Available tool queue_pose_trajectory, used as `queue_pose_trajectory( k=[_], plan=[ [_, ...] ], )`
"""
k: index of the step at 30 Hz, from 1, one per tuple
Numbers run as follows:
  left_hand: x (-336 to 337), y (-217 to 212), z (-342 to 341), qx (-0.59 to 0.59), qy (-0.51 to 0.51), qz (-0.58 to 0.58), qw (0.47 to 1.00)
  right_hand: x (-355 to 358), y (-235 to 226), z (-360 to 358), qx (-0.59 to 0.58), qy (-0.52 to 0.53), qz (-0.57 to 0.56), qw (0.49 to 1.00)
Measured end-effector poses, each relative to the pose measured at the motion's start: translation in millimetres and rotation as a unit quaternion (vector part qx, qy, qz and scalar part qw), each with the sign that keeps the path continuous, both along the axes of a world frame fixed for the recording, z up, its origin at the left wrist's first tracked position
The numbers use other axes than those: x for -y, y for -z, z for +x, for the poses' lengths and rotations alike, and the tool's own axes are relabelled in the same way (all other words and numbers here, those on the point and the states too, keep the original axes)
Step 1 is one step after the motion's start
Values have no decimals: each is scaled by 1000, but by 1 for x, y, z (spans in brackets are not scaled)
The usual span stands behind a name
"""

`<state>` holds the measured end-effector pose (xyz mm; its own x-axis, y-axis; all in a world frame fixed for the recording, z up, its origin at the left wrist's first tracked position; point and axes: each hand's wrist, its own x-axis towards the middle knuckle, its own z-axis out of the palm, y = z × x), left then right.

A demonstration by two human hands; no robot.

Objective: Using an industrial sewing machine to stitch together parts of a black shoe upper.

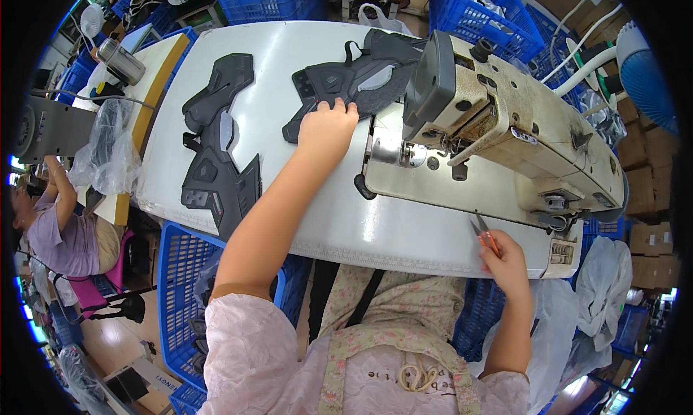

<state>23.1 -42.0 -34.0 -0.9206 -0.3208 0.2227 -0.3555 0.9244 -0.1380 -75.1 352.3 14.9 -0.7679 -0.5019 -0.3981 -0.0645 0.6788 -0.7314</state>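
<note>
My left hand (327,128) reaches across the white table (274,61) and rests flat on the near edge of a dark grey shoe upper piece (354,79), which runs under the head of the beige sewing machine (498,119). My right hand (505,260) is at the table's front right edge, closed on small orange-handled thread snips (482,232) with the blades pointing up and left. A stack of similar dark grey upper pieces (216,148) lies on the table to the left.
Blue plastic crates stand under the table's left (180,270) and behind the machine (484,14). A metal flask (120,61) and clear plastic bags (108,151) sit at far left. Another person (61,227) sits left. A fan (642,68) stands right.
</note>
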Motion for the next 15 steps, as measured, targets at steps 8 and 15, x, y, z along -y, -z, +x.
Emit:
queue_pose_trajectory(
  k=[8, 15],
  plan=[
    [-9, 4, 0, -41, -48, 22, 998, 157, 18, 33, -196, -229, -144, 943],
    [-1, 22, 5, -103, -46, -15, 994, 230, 32, 42, -425, -192, 73, 881]
  ],
)
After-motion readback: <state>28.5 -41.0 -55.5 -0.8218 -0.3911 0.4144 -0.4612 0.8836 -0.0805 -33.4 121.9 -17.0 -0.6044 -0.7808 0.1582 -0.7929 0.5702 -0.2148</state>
